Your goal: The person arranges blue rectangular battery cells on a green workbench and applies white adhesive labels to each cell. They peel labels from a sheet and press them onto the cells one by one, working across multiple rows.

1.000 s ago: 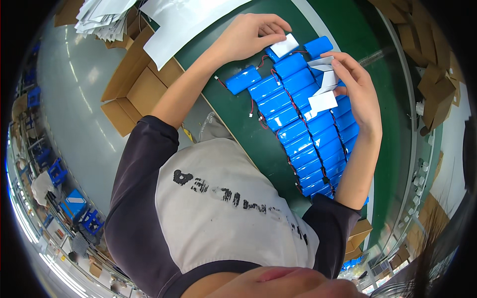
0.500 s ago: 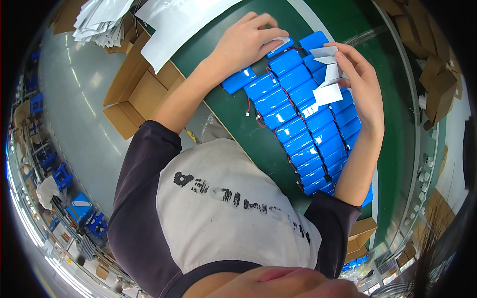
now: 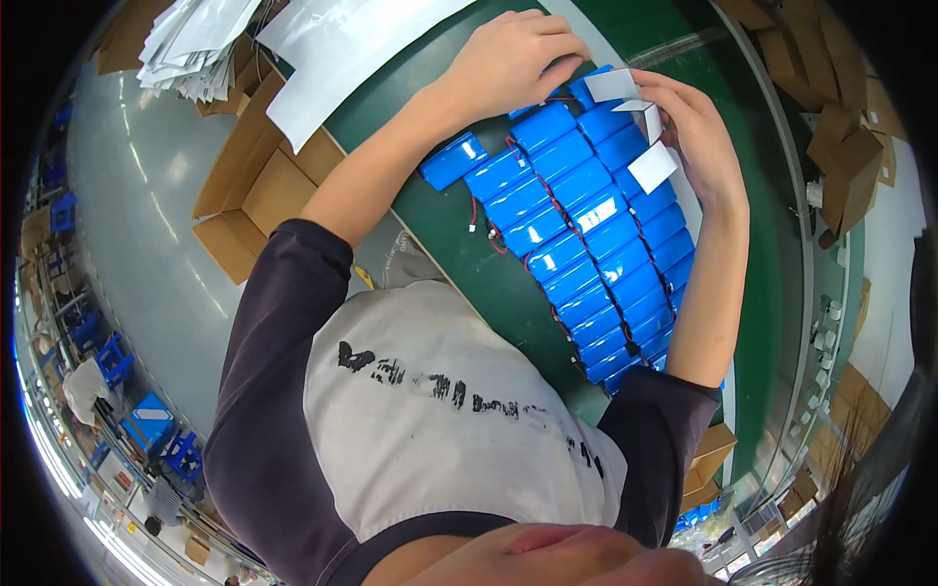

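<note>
Rows of blue shrink-wrapped battery packs (image 3: 572, 186) with thin red and black leads lie side by side on the green work surface (image 3: 459, 259). A white strip of paper labels (image 3: 652, 168), folded zigzag, hangs from my right hand (image 3: 696, 137), pinched between thumb and fingers above the right-hand packs. My left hand (image 3: 518, 61) is over the far end of the rows, fingers bent and thumb apart from them, near the strip's upper end. I see nothing held in it. Beneath it a pack is mostly covered. One separate pack (image 3: 453, 161) sits near my left forearm.
A large white sheet (image 3: 337, 59) covers the far left of the surface. An open cardboard box (image 3: 259, 186) stands beyond the left edge, with a stack of white papers (image 3: 200, 44) behind it. More cardboard boxes (image 3: 848, 171) are at the right.
My left hand has come off the far pack with the white label and shifted right, toward the strip. My right hand still holds the strip, whose folds have shifted. The view has moved slightly.
</note>
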`<state>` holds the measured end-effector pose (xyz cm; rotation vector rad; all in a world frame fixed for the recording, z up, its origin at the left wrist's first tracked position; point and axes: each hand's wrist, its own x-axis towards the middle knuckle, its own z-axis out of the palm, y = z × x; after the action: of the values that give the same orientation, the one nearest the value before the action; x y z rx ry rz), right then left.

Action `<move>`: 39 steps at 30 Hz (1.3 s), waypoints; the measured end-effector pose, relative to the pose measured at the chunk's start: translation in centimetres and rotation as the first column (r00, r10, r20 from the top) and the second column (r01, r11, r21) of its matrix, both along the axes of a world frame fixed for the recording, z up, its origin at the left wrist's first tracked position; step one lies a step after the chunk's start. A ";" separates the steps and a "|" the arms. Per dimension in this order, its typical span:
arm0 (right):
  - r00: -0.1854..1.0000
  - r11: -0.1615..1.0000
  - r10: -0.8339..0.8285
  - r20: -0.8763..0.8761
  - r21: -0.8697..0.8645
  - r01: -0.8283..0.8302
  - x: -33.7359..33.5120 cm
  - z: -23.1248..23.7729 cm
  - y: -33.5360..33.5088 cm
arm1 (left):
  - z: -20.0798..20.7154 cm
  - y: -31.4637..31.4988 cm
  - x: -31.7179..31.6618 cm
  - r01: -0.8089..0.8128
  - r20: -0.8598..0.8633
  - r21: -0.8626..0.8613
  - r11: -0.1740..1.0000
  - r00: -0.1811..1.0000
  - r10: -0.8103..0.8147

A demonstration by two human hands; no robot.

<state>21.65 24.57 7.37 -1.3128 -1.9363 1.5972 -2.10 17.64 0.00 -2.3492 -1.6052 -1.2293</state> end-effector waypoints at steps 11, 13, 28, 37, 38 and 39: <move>0.982 0.993 0.094 0.161 0.048 -0.103 -1.0 -1.9 2.3 | 2.1 -2.0 -0.8 0.187 -0.160 -0.242 0.952 0.960 -0.229; 0.966 0.982 0.144 0.216 0.087 -0.166 -0.9 -1.9 2.7 | 1.8 -1.9 -0.4 0.205 -0.131 -0.193 0.959 0.964 -0.233; 1.000 0.918 0.021 -0.005 0.396 -0.017 1.4 0.1 -0.4 | -1.5 -1.0 0.9 0.098 -0.231 -0.005 0.995 0.968 -0.096; 0.995 0.900 0.031 0.092 0.430 -0.068 -1.9 -2.3 -5.4 | 1.9 -8.7 -2.6 0.015 0.092 -0.158 0.987 0.996 0.000; 0.993 0.893 0.018 0.118 0.445 -0.069 -2.3 -2.6 -5.6 | 1.7 -9.6 -2.2 -0.001 0.077 -0.161 0.987 0.997 0.013; 0.990 0.886 0.004 0.143 0.459 -0.070 -2.6 -2.8 -5.8 | 1.5 -10.3 -1.9 -0.016 0.063 -0.163 0.987 0.998 0.026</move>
<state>19.06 18.74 4.56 -1.2091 -2.2530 0.9773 -4.05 7.36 1.46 -2.4016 -1.8107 -1.2267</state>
